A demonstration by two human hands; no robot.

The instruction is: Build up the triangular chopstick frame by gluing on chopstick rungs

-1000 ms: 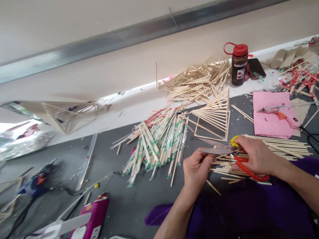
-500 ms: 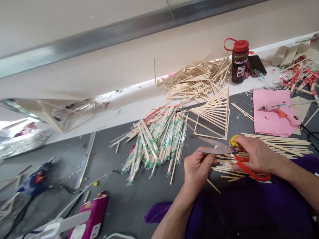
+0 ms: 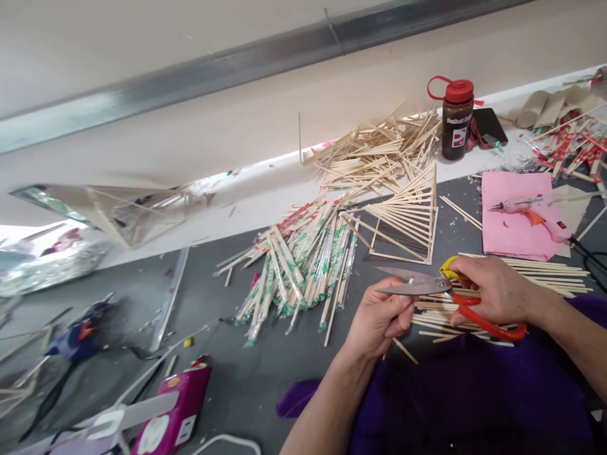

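Observation:
My right hand [image 3: 497, 291] grips a pair of scissors [image 3: 422, 287] with one yellow and one red-orange handle loop. The blades are slightly parted and point left, over the fingers of my left hand [image 3: 382, 316]. That hand is closed in a pinch around a thin wooden stick, mostly hidden by the fingers; a small pale end shows by the blades. Under and beside my right hand lie loose wooden sticks [image 3: 550, 272]. Just beyond the scissors stands a frame of glued sticks [image 3: 403, 221], its slats fanned in a twist.
Wrapped chopsticks [image 3: 284, 272] are heaped left of my hands, with a pile of bare sticks [image 3: 379, 151] behind. A red-lidded bottle [image 3: 458, 120] stands at the back. A pink glue gun [image 3: 535, 212] rests on pink paper [image 3: 502, 243]. Further left are a blue glue gun [image 3: 80, 335] and a magenta power strip [image 3: 190, 392].
The view has shifted slightly. The scissors remain across my left hand, and a small pale stick end now shows between the blades. My left fingers have shifted a little.

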